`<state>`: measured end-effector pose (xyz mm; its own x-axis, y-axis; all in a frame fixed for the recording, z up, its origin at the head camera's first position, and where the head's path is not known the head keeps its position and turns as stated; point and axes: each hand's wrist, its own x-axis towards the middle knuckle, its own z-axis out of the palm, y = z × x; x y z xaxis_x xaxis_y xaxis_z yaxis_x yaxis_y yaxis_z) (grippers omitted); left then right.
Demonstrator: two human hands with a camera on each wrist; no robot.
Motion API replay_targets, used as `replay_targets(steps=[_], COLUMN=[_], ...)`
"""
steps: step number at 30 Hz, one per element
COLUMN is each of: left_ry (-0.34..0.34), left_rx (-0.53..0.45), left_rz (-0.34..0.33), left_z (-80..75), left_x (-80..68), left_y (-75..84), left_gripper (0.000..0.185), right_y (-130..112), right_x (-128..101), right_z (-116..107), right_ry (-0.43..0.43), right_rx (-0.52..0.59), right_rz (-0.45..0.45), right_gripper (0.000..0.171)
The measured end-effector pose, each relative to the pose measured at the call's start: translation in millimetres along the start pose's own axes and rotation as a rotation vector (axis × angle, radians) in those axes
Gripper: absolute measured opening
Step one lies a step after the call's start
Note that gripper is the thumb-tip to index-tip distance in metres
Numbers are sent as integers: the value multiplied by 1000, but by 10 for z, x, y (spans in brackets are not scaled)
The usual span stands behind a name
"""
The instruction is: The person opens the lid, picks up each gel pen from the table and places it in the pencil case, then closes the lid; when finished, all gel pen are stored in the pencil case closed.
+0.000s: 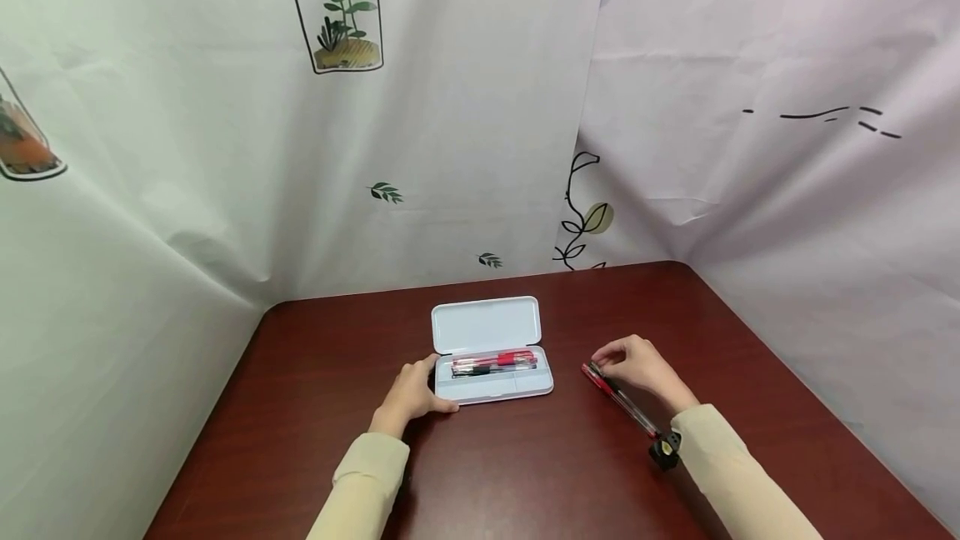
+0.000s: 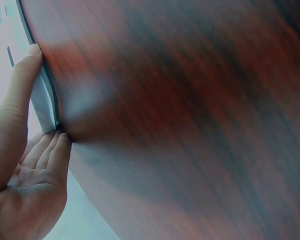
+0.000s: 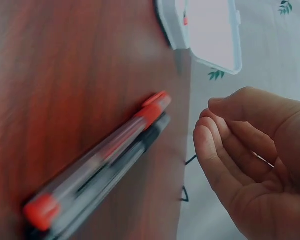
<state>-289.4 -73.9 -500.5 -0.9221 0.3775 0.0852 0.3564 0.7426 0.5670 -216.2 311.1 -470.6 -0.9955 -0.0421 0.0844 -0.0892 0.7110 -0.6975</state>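
Observation:
A white pencil case (image 1: 491, 386) lies open mid-table, its lid (image 1: 486, 325) back, with red and black pens (image 1: 493, 362) inside. My left hand (image 1: 420, 390) holds the case's left end, thumb on the far edge and fingers at the near corner. The left wrist view shows the thumb (image 2: 20, 85) pressed along the case's side (image 2: 44, 97). To the right, a red pen (image 3: 105, 150) and a black pen (image 3: 127, 157) lie side by side on the table. My right hand (image 1: 637, 365) hovers over their far ends, its fingers (image 3: 215, 150) loosely curled and holding nothing.
The dark red wooden table (image 1: 525, 473) is walled in by white printed curtains (image 1: 450, 148) at the back and both sides. The pair of pens (image 1: 618, 397) points diagonally toward the near right. A small black camera (image 1: 665, 448) sits at my right wrist.

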Motion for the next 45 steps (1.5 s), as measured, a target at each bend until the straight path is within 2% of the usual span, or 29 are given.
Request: replay_targets(steps=[10, 20, 29, 37, 42, 45], left_ry=[-4, 8, -6, -1, -6, -7], left_rx=[-6, -3, -5, -1, -7, -5], left_rz=[12, 23, -5, -4, -9, -4], left_z=[15, 20, 15, 2, -3, -7], left_x=[16, 25, 23, 10, 4, 0], left_y=[15, -6, 4, 14, 33, 41], left_gripper=[88, 84, 90, 90, 87, 86], right_y=[149, 194, 218, 188, 104, 81], right_x=[-128, -167, -225, -233, -245, -242], right_z=[-20, 18, 19, 17, 25, 39], right_ry=[-10, -8, 0, -4, 11, 26], right_rx=[16, 30, 26, -66, -172, -198], right_rz=[63, 125, 127, 174, 166, 161], right_gripper=[18, 20, 22, 18, 14, 12])
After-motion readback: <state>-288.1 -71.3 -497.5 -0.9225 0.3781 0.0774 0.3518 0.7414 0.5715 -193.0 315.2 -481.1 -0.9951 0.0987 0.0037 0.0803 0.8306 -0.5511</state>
